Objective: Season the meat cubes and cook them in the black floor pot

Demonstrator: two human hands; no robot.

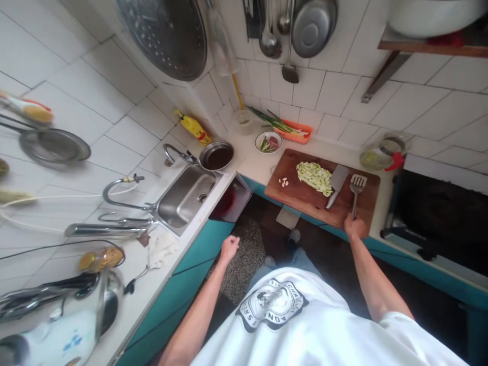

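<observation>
My right hand [355, 226] is closed around the handle of a slotted metal spatula [358, 184], whose head is over the right part of a wooden cutting board [305, 207]. Just left of the spatula lies a cleaver [339, 178] with its handle toward me. Chopped pale green vegetable pieces [313, 176] are heaped beside the blade, and a few garlic cloves [284, 182] sit at the board's left. My left hand [230, 247] hangs in the air in front of the teal cabinet, fingers curled; I cannot make out anything in it.
A steel sink [179, 201] with a faucet [125, 193] is at the left, a dark pan [216, 155] at its corner. Behind the board are a small plate [268, 143] and an orange basket [295, 133] of green onions. A black stove [438, 218] stands right. Ladles [269, 43] hang above.
</observation>
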